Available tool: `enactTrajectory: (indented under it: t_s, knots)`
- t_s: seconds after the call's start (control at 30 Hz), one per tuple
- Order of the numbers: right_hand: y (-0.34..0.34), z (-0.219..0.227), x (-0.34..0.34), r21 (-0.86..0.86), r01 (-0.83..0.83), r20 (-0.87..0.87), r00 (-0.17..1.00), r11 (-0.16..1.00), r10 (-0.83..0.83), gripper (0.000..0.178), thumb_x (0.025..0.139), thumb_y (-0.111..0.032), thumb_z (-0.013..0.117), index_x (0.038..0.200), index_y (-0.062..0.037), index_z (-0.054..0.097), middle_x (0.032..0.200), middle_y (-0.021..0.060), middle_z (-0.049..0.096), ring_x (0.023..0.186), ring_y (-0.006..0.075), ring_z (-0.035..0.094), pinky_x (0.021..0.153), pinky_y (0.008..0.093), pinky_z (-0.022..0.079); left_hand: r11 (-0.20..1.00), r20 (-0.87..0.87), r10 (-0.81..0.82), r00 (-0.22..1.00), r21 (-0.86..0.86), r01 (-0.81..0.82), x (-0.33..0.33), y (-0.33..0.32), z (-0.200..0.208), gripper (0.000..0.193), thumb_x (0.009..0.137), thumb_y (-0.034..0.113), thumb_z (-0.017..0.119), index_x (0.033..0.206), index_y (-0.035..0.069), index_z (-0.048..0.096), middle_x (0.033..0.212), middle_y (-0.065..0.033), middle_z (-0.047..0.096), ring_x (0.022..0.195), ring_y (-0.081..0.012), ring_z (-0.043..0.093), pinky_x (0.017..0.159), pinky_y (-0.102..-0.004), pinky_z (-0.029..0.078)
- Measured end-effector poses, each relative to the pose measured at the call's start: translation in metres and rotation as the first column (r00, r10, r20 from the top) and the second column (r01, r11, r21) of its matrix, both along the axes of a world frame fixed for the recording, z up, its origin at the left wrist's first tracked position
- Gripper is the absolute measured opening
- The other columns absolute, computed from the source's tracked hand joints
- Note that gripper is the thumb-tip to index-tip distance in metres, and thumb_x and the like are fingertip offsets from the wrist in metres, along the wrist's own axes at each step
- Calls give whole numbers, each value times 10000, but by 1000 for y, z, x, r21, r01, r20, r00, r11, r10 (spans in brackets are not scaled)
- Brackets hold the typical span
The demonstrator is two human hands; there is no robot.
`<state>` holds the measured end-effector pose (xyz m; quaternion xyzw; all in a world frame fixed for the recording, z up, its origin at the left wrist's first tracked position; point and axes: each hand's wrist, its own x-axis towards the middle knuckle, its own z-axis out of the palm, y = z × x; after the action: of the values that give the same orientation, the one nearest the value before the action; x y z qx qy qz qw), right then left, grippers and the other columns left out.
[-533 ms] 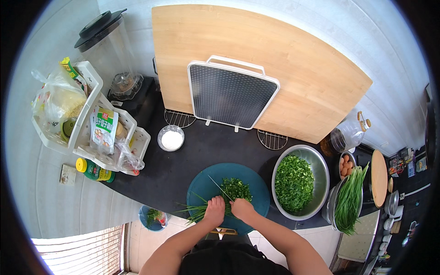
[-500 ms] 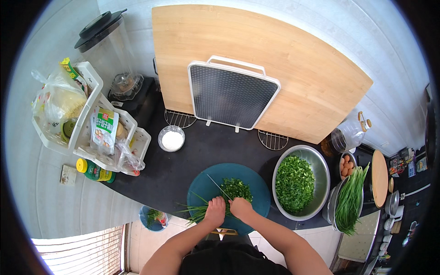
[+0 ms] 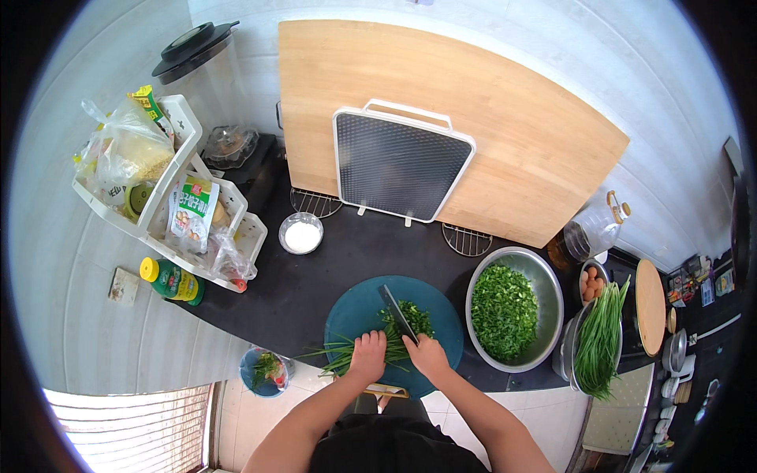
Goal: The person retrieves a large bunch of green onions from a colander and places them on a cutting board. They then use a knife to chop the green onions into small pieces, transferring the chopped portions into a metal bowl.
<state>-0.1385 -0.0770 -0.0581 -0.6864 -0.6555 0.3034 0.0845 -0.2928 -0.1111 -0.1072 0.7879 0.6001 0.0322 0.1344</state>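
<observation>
A round blue-green cutting board (image 3: 347, 303) lies at the counter's near edge. On it my left hand (image 3: 368, 356) presses down on a bunch of long garlic chives (image 3: 337, 352), their thin ends jutting past the board's left side. My right hand (image 3: 426, 355) grips the handle of a kitchen knife (image 3: 396, 310), the blade slanting up and left with its flat side showing. Chopped chives (image 3: 418, 317) are heaped right of the blade. To the right, a steel bowl (image 3: 554, 315) holds many chopped greens (image 3: 505, 311).
Whole chives (image 3: 601, 343) lie over a metal pot at far right, near a bowl of eggs (image 3: 593, 284). A glass bowl of white powder (image 3: 302, 235) stands behind the board. White stacked baskets (image 3: 189, 158) are at left; a large wooden board (image 3: 520, 150) leans on the wall.
My right hand has shifted slightly right, away from my left hand. The knife has turned so its blade's flat side shows. The whole view has moved a little.
</observation>
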Motion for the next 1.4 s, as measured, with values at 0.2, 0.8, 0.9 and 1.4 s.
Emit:
enactTrajectory:
  t_s: [0.2,0.8,0.9,1.4]
  knots:
    - [-8,13,6,-76,-116,119,985,990,124,469,888,-418,481,729,9,589,721,251,615,750,421,607,694,466,493,994,-66,-70,995,75,75,1,-1,-9,549,743,179,572,1217,-50,412,1082,-160,484,958,-272,477,816,-377,388]
    - [3,-27,-6,34,19,-27,999,999,-18,422,870,-375,524,778,31,590,712,264,608,736,410,615,661,457,501,1000,-100,6,995,2,-5,4,-6,6,687,715,275,664,1253,-47,383,1126,-150,468,1005,-278,465,907,-412,358]
    - [-10,6,13,12,73,-84,994,997,-71,470,861,-417,538,745,37,559,659,237,588,707,425,592,611,450,468,996,-66,78,995,-36,-80,4,-4,18,851,653,328,747,1290,-59,336,1165,-160,442,1052,-295,445,966,-427,321]
    - [-41,1,16,-55,-76,48,996,996,79,459,907,-389,467,714,15,569,681,248,603,708,435,594,664,495,482,996,-176,-46,983,68,59,2,-3,-17,626,729,244,624,1215,-92,417,1142,-183,461,997,-283,461,859,-374,380]
